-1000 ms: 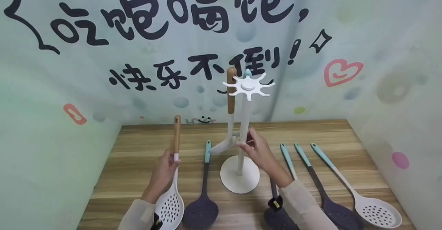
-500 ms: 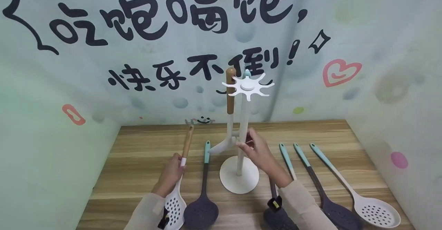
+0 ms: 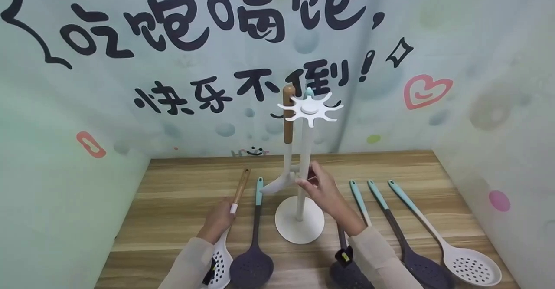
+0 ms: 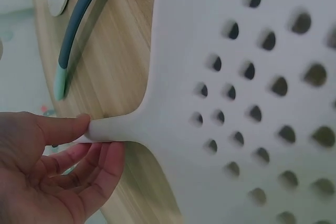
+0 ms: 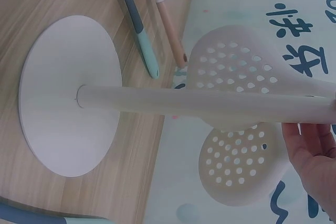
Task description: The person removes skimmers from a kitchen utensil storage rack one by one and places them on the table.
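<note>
The left hand (image 3: 220, 219), low and left of centre in the head view, pinches a skimmer (image 3: 222, 258) at its white neck, thumb on one side, curled fingers on the other. The skimmer's wooden handle points up the frame and its holed head sits at the bottom edge; whether that head rests on the table (image 3: 173, 193) I cannot tell. The right hand (image 3: 323, 193), at centre, has thumb and fingers bent about the pole of a white stand (image 3: 306, 150), whose round base is on the table. Just left of the pole, a brown-handled tool (image 3: 288, 119) hangs upright; the right wrist view shows two pale holed heads beside the pole. Between skimmer and base lies a dark spoon (image 3: 252, 265). Toward the lower right lie another dark spoon (image 3: 427, 267) and a white spoon (image 3: 472, 266). Behind, black lettering (image 3: 253, 83) covers the wall (image 3: 368, 119).
</note>
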Action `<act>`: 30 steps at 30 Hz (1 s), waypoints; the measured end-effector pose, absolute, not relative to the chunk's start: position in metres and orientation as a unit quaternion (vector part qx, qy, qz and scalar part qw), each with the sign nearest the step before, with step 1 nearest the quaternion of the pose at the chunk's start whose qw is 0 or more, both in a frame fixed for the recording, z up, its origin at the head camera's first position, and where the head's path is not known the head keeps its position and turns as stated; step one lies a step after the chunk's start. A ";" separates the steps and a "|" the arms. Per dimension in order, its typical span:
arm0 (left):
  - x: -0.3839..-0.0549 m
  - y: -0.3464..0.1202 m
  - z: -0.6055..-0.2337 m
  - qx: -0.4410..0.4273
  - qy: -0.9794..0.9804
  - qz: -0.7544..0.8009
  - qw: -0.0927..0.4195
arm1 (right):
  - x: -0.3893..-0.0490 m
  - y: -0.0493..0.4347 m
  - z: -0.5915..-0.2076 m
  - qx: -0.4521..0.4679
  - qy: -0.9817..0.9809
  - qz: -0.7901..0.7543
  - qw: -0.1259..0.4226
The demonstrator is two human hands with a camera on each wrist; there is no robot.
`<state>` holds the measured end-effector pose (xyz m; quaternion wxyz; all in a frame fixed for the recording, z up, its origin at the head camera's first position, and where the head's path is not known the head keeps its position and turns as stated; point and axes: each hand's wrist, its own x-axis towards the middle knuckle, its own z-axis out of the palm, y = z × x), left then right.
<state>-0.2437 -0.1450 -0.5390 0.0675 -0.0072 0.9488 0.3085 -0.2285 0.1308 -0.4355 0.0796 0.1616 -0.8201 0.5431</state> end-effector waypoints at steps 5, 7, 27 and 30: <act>-0.240 -0.143 -0.536 0.010 0.955 0.286 0.084 | -0.216 0.127 -0.415 0.165 -0.820 0.543 0.073; -0.240 -0.142 -0.536 0.020 0.959 0.270 0.081 | -0.214 0.127 -0.412 0.167 -0.819 0.544 0.070; -0.237 -0.139 -0.527 0.016 0.962 0.232 0.141 | -0.214 0.127 -0.412 0.160 -0.813 0.556 0.060; -0.236 -0.140 -0.523 -0.005 0.945 0.282 0.167 | -0.214 0.128 -0.412 0.160 -0.814 0.556 0.062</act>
